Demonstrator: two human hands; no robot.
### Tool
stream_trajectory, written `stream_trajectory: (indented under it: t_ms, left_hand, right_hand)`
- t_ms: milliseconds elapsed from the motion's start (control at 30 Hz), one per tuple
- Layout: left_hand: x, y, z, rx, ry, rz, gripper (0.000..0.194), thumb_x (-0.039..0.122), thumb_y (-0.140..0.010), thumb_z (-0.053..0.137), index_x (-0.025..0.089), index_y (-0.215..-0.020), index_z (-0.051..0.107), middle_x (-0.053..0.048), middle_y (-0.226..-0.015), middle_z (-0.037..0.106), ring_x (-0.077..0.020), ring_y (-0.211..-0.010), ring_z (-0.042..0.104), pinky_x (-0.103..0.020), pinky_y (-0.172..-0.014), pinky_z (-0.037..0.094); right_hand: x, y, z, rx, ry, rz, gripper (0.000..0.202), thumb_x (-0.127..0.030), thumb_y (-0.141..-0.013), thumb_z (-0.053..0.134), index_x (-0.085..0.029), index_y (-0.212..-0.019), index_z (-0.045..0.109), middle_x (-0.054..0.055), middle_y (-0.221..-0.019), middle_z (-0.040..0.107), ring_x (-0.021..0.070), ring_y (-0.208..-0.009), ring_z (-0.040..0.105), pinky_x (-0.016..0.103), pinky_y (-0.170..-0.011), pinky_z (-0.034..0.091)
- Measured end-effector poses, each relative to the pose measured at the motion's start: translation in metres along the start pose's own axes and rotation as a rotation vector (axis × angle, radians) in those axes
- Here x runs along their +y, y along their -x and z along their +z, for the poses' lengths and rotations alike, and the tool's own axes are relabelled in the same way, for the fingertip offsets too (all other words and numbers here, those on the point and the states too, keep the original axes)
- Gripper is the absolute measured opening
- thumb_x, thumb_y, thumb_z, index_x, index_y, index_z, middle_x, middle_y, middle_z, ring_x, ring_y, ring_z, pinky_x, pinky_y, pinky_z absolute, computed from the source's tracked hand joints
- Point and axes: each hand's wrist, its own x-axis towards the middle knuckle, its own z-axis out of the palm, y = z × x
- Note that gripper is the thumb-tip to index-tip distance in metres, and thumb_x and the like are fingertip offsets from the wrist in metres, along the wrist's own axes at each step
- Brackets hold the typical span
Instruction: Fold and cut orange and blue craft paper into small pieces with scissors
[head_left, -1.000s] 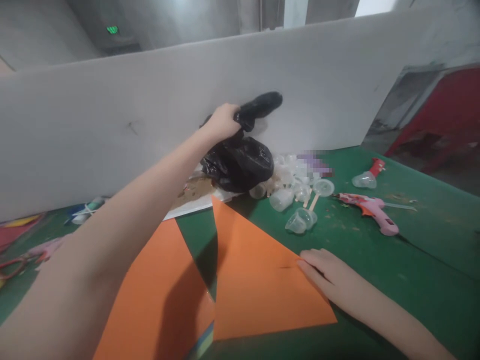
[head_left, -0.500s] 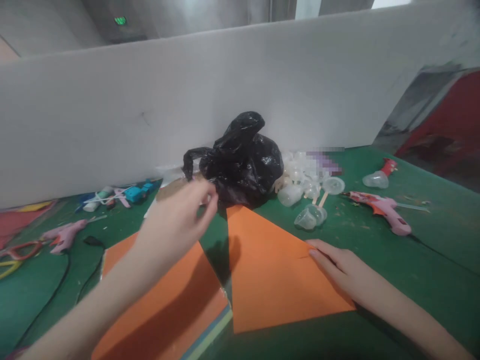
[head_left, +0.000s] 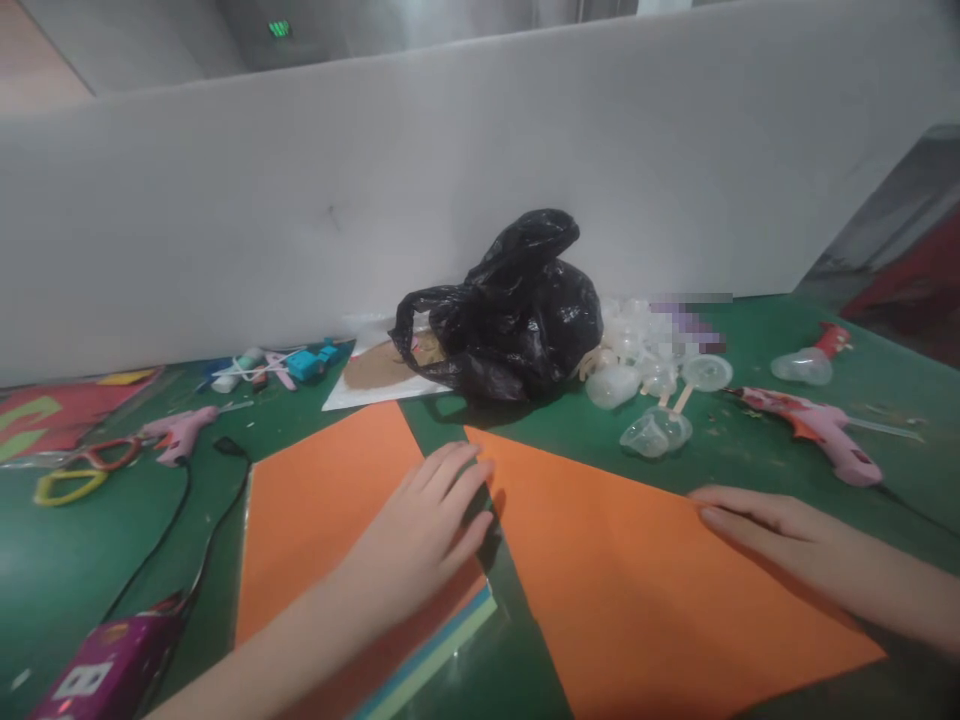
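A single orange sheet of paper (head_left: 637,575) lies slanted on the green table. My right hand (head_left: 795,540) holds its upper right edge, the thumb on top and the fingers along the rim. My left hand (head_left: 431,525) is open, palm down, with its fingers stretched toward the sheet's upper left edge. Whether the fingertips touch that sheet I cannot tell. Under my left hand and forearm is a stack of coloured paper (head_left: 322,500), orange on top, with blue and green edges showing at the lower right.
A black plastic bag (head_left: 525,310) stands before the white partition (head_left: 337,200). Right of it are clear plastic pieces (head_left: 615,385) and a pink glue gun (head_left: 825,430). Leftward lie another glue gun (head_left: 180,432), scissors (head_left: 71,487), cords and a purple box (head_left: 112,665).
My left hand has come down from near the black bag to the gap between the papers, its fingers straightening. The orange sheet and my right hand have shifted right; the view has turned left.
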Motion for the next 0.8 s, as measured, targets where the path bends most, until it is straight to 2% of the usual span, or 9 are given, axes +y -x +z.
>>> stream_trajectory:
  t_ms: [167, 267, 300, 367, 433, 500, 567, 733, 800]
  left_hand:
    - [0.002, -0.029, 0.009, -0.025, 0.018, 0.111, 0.043, 0.038, -0.101, 0.049, 0.018, -0.139, 0.047, -0.014, -0.147, 0.054, -0.0296, -0.142, 0.043, -0.051, -0.116, 0.038]
    - [0.008, -0.047, 0.005, -0.090, 0.105, 0.149, 0.041, 0.037, -0.100, 0.051, 0.020, -0.138, 0.048, -0.011, -0.133, 0.064, -0.0272, -0.131, 0.054, -0.051, -0.117, 0.034]
    - [0.011, -0.053, 0.001, -0.135, 0.152, 0.143, 0.037, 0.037, -0.100, 0.051, 0.020, -0.134, 0.051, -0.009, -0.124, 0.068, -0.0256, -0.121, 0.061, -0.049, -0.112, 0.040]
    - [0.015, -0.061, -0.010, -0.252, 0.274, 0.095, 0.024, 0.037, -0.100, 0.050, 0.024, -0.117, 0.059, -0.003, -0.104, 0.071, -0.0209, -0.097, 0.066, -0.037, -0.088, 0.051]
    - [0.018, -0.066, -0.021, -0.388, 0.422, 0.050, 0.018, 0.039, -0.100, 0.048, 0.025, -0.099, 0.060, 0.002, -0.086, 0.066, -0.0159, -0.077, 0.061, -0.027, -0.063, 0.045]
    - [0.019, -0.066, -0.030, -0.503, 0.532, 0.000, 0.023, 0.042, -0.100, 0.046, 0.025, -0.089, 0.057, 0.004, -0.073, 0.057, -0.0134, -0.066, 0.053, -0.026, -0.054, 0.035]
    - [0.018, -0.061, -0.035, -0.573, 0.583, -0.095, 0.027, 0.045, -0.100, 0.042, 0.024, -0.087, 0.054, 0.004, -0.071, 0.052, -0.0130, -0.065, 0.049, -0.025, -0.055, 0.033]
    - [0.004, -0.034, -0.035, -0.609, 0.616, -0.333, 0.031, 0.051, -0.100, 0.037, 0.025, -0.090, 0.050, 0.004, -0.077, 0.048, -0.0138, -0.069, 0.045, -0.025, -0.060, 0.034]
    - [-0.006, -0.020, -0.034, -0.604, 0.660, -0.397, 0.034, 0.055, -0.100, 0.036, 0.025, -0.091, 0.048, 0.004, -0.079, 0.045, -0.0132, -0.069, 0.042, -0.025, -0.061, 0.036]
  right_hand:
    - [-0.014, 0.003, -0.017, -0.031, 0.029, 0.018, 0.058, -0.075, -0.080, 0.047, -0.031, -0.106, 0.076, 0.003, -0.130, 0.070, 0.0362, -0.127, 0.059, 0.039, -0.111, 0.044]
    - [-0.023, 0.006, -0.032, -0.049, 0.069, 0.010, 0.066, -0.080, -0.072, 0.046, -0.031, -0.103, 0.077, 0.005, -0.130, 0.070, 0.0381, -0.125, 0.060, 0.039, -0.106, 0.049]
    - [-0.023, 0.006, -0.037, -0.043, 0.101, 0.038, 0.069, -0.082, -0.070, 0.045, -0.032, -0.104, 0.077, 0.004, -0.131, 0.069, 0.0386, -0.127, 0.058, 0.039, -0.105, 0.050]
    - [-0.022, 0.007, -0.046, -0.026, 0.179, 0.096, 0.072, -0.086, -0.068, 0.043, -0.036, -0.108, 0.077, 0.000, -0.135, 0.066, 0.0391, -0.130, 0.055, 0.043, -0.107, 0.048]
    - [-0.022, 0.006, -0.050, -0.010, 0.244, 0.123, 0.074, -0.090, -0.068, 0.041, -0.039, -0.109, 0.076, -0.003, -0.137, 0.065, 0.0407, -0.132, 0.053, 0.050, -0.109, 0.045]
    - [-0.025, 0.006, -0.050, -0.025, 0.255, 0.092, 0.075, -0.090, -0.070, 0.039, -0.039, -0.109, 0.077, -0.003, -0.135, 0.067, 0.0415, -0.130, 0.054, 0.054, -0.109, 0.044]
    - [-0.030, 0.005, -0.046, -0.042, 0.202, 0.020, 0.068, -0.085, -0.077, 0.040, -0.038, -0.112, 0.075, -0.002, -0.131, 0.069, 0.0378, -0.127, 0.058, 0.049, -0.109, 0.047]
    - [-0.034, 0.003, -0.029, 0.143, 0.095, -0.039, 0.058, -0.076, -0.085, 0.046, -0.037, -0.124, 0.066, -0.002, -0.132, 0.068, 0.0318, -0.124, 0.061, 0.040, -0.111, 0.046]
    - [-0.028, 0.002, -0.022, 0.146, 0.046, -0.033, 0.058, -0.074, -0.087, 0.046, -0.036, -0.127, 0.063, 0.001, -0.126, 0.071, 0.0303, -0.116, 0.066, 0.041, -0.108, 0.049]
